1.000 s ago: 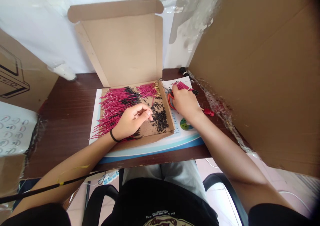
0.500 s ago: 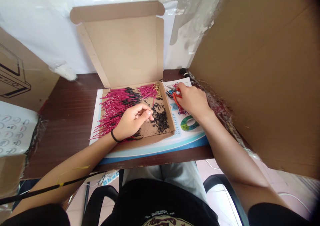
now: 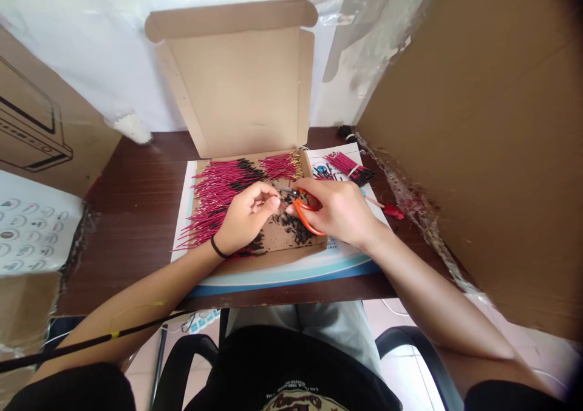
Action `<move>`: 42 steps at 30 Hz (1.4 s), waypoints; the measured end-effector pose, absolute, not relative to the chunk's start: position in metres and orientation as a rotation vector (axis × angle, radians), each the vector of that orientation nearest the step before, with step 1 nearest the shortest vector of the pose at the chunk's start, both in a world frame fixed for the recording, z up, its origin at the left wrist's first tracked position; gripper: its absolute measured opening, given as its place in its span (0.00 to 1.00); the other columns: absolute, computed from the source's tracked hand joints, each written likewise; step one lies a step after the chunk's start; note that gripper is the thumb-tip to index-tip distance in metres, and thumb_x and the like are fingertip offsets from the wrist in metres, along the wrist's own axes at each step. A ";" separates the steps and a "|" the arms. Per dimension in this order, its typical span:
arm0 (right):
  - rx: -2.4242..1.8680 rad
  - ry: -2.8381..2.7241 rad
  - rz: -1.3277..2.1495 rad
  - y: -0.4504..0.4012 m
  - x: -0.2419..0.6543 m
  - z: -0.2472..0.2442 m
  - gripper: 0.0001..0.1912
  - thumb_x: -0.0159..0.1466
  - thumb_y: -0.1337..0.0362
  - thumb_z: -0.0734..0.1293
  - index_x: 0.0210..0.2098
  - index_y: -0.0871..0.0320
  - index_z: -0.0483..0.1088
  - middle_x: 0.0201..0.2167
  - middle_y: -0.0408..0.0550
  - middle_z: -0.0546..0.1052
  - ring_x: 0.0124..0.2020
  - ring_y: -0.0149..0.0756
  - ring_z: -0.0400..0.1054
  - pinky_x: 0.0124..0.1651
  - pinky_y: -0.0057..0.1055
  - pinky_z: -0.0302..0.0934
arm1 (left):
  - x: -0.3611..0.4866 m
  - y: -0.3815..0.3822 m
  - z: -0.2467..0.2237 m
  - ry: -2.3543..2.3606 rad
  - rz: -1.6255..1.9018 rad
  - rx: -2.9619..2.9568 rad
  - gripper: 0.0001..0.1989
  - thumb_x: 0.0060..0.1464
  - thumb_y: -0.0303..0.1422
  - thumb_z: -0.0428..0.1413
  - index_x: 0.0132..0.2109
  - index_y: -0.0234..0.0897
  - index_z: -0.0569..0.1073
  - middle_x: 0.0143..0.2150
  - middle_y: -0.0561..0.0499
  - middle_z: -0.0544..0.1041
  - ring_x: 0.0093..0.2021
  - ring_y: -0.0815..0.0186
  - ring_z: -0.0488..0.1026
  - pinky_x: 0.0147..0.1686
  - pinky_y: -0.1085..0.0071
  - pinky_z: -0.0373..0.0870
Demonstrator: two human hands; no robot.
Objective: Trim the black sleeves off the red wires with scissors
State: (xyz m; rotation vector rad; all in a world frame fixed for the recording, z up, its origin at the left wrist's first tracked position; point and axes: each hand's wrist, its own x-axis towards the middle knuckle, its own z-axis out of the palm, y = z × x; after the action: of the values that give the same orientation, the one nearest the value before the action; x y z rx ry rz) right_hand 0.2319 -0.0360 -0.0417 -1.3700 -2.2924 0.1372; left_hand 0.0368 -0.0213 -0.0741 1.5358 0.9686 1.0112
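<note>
The right hand [image 3: 344, 209] partly hides the orange-handled scissors [image 3: 301, 213].

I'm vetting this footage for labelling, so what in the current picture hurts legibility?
Head view: wide-angle stretch toward the edges; pale glare on the plastic sheeting; a dark, blurred upper right corner; soft detail around the scissors, too little to tell what the left hand pinches, if anything.

Both hands [image 3: 291, 213] close together, fingers curled, forearms angling inward from either side.

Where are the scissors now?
In the head view, the scissors are in the right hand, over the black bits in the box, beside the left hand.
</note>
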 end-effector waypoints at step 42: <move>-1.381 -2.311 0.143 -0.034 0.233 -0.045 0.17 0.63 0.51 0.63 0.43 0.54 0.75 0.30 0.47 0.79 0.31 0.36 0.70 0.31 0.30 0.52 | 0.035 -0.023 -0.078 1.032 1.071 1.552 0.14 0.55 0.43 0.58 0.37 0.34 0.74 0.32 0.47 0.81 0.24 0.70 0.75 0.26 0.73 0.72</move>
State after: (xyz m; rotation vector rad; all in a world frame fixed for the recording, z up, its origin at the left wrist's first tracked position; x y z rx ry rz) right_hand 0.2332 -0.0341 -0.0446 -1.3806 -2.3114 0.1433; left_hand 0.0348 -0.0225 -0.0776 1.5524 1.0321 1.0715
